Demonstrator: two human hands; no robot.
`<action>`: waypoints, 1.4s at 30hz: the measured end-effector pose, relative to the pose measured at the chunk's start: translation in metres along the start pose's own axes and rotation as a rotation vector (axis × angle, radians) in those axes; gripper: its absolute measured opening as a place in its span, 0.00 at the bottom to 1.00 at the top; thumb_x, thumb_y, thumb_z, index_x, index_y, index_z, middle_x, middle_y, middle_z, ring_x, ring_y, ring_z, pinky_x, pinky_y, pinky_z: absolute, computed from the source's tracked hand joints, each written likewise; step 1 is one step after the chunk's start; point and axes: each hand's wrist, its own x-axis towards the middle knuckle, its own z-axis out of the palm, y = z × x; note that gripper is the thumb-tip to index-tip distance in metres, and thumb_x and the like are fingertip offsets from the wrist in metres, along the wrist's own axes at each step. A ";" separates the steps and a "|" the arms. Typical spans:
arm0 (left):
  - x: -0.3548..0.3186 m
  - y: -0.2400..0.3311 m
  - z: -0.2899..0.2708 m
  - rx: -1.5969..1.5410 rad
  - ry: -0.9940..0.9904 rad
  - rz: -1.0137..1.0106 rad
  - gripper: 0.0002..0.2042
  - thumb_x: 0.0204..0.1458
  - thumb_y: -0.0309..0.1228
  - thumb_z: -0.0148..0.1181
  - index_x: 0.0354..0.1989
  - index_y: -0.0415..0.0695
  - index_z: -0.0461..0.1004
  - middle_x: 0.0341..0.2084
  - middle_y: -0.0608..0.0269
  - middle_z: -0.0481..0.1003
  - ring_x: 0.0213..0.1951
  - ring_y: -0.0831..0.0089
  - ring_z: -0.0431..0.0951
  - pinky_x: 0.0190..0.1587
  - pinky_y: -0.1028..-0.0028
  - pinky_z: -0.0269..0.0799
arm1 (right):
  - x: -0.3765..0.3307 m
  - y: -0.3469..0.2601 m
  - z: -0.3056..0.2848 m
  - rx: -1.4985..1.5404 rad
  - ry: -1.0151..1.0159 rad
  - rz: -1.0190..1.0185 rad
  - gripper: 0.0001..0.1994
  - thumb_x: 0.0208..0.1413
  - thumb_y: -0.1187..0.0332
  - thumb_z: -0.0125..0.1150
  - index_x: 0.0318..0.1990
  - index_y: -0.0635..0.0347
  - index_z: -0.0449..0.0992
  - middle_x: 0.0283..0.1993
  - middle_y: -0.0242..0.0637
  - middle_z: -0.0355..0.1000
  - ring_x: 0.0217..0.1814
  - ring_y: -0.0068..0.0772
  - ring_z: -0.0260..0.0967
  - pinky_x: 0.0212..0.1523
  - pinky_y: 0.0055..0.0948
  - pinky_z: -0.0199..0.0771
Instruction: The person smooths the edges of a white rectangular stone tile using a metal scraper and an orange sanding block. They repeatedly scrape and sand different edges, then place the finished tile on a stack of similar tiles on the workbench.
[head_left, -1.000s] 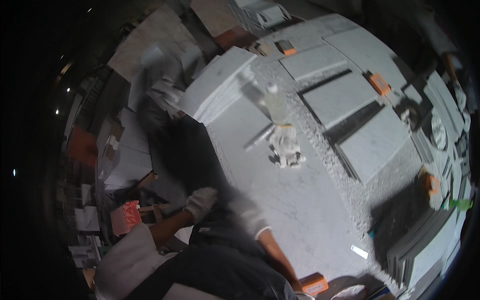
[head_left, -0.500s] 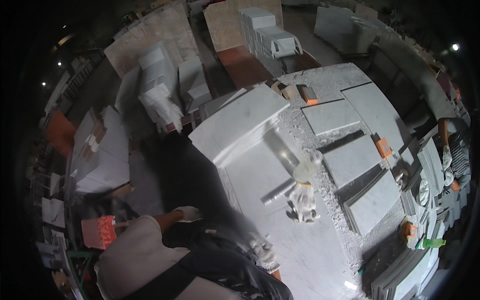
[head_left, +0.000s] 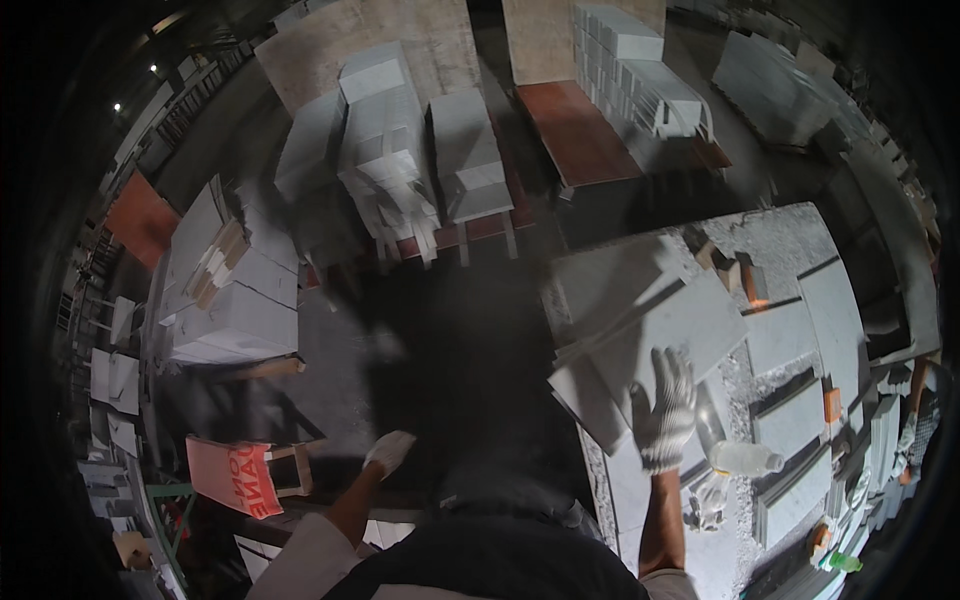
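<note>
My right hand (head_left: 664, 412), in a white knit glove, is open with its fingers spread over a grey-white marble tile (head_left: 690, 330). Whether the palm presses on the tile, I cannot tell. Another tile (head_left: 592, 402) juts out at an angle beneath it, at the table's left edge. My left hand (head_left: 392, 452), also gloved, hangs beside my body above the dark floor, fingers loosely stretched and nothing seen in it. Close to my right wrist, a clear plastic bottle (head_left: 745, 459) stands by a crumpled white glove (head_left: 708, 500).
Stone tiles (head_left: 792, 412) and an orange block (head_left: 832, 405) lie on the dusty table at right. Stacked white slabs (head_left: 385, 150) stand on supports ahead. At left are a tile pile (head_left: 235, 315) and a red-and-pink sign (head_left: 230, 475). Another person's arm (head_left: 915, 400) shows far right.
The view has swung, so the table now sits farther right. My right hand has moved from the table's near part up to the tile. My left hand remains low at my side.
</note>
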 end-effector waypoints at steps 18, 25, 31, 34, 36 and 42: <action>0.117 -0.081 -0.105 -0.283 0.199 -0.249 0.14 0.61 0.28 0.49 0.53 0.43 0.75 0.49 0.55 0.79 0.53 0.57 0.77 0.55 0.61 0.73 | 0.059 0.035 0.077 -0.279 -0.229 0.212 0.28 0.67 0.50 0.46 0.67 0.59 0.68 0.71 0.55 0.60 0.77 0.60 0.49 0.77 0.55 0.42; 0.314 0.009 -0.311 -0.731 -0.050 0.160 0.19 0.64 0.46 0.45 0.53 0.50 0.76 0.53 0.53 0.75 0.57 0.51 0.73 0.59 0.59 0.67 | 0.113 0.075 0.101 -0.357 -0.114 0.387 0.28 0.67 0.53 0.49 0.68 0.59 0.66 0.71 0.56 0.60 0.77 0.60 0.47 0.77 0.55 0.42; 0.349 -0.042 -0.361 -0.536 -0.213 0.202 0.18 0.63 0.45 0.49 0.52 0.48 0.74 0.46 0.49 0.77 0.52 0.49 0.76 0.54 0.55 0.70 | 0.192 0.042 0.137 -0.429 0.009 0.507 0.26 0.68 0.52 0.47 0.67 0.58 0.68 0.69 0.50 0.64 0.75 0.53 0.53 0.76 0.49 0.48; 0.351 -0.089 -0.371 -0.700 0.065 0.080 0.23 0.61 0.49 0.53 0.57 0.46 0.72 0.53 0.48 0.74 0.56 0.48 0.73 0.57 0.56 0.69 | 0.242 -0.005 0.153 -0.104 0.296 0.596 0.27 0.69 0.50 0.45 0.66 0.58 0.69 0.69 0.47 0.64 0.75 0.51 0.55 0.76 0.48 0.49; 0.363 -0.117 -0.387 -0.571 0.357 0.040 0.26 0.60 0.49 0.56 0.59 0.43 0.71 0.56 0.47 0.72 0.59 0.50 0.71 0.61 0.59 0.67 | 0.274 -0.039 0.170 0.395 0.502 0.729 0.27 0.70 0.48 0.44 0.65 0.58 0.69 0.68 0.46 0.65 0.74 0.49 0.56 0.75 0.47 0.50; 0.454 -0.137 -0.474 -0.505 0.794 0.411 0.25 0.55 0.38 0.66 0.61 0.45 0.71 0.61 0.46 0.70 0.65 0.55 0.67 0.65 0.56 0.65 | 0.351 -0.105 0.304 1.216 -0.142 0.677 0.23 0.70 0.52 0.45 0.61 0.58 0.71 0.62 0.41 0.70 0.68 0.41 0.63 0.71 0.42 0.58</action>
